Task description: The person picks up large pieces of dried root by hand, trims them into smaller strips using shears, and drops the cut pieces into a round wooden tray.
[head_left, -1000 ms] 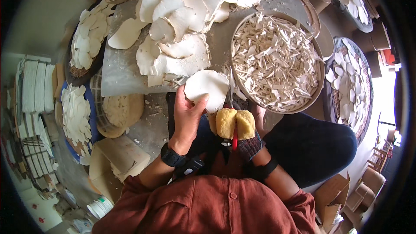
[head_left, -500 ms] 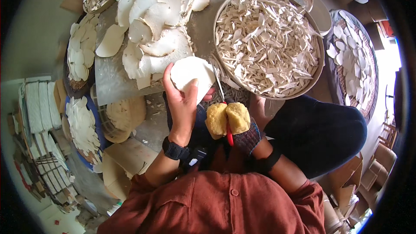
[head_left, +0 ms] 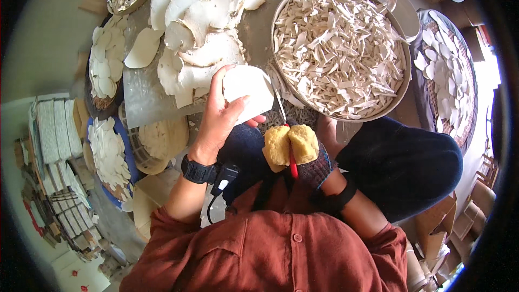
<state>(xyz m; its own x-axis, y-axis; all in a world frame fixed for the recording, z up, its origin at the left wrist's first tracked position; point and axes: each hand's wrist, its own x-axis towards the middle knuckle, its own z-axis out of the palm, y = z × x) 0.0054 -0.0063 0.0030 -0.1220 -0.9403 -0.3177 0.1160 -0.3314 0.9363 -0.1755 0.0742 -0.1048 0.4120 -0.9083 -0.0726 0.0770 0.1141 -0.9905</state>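
Observation:
My left hand [head_left: 219,111] pinches a thin white slice [head_left: 250,89] between thumb and fingers, its face tilted up toward me. In my gloved right hand [head_left: 318,168] is a pair of scissors [head_left: 280,105] whose handles are wrapped in yellow foam; a red part of the handle shows below the foam. The metal blades point up and away, along the right edge of the slice. Most of my right fingers are hidden behind the foam. Beyond my left hand, larger pale slices with rough brownish edges [head_left: 212,51] lie piled on a sheet.
A large round tray [head_left: 408,75] full of white strips stands at the front right. Further trays of white pieces [head_left: 111,148] line the left side, with another round tray [head_left: 473,94] at the far right. My bent knee [head_left: 416,167] lies beside the strip tray.
My left hand has turned the slice, and its outline near the blades now looks straighter and shorter. The scissors stay beside it. The whole view has shifted slightly.

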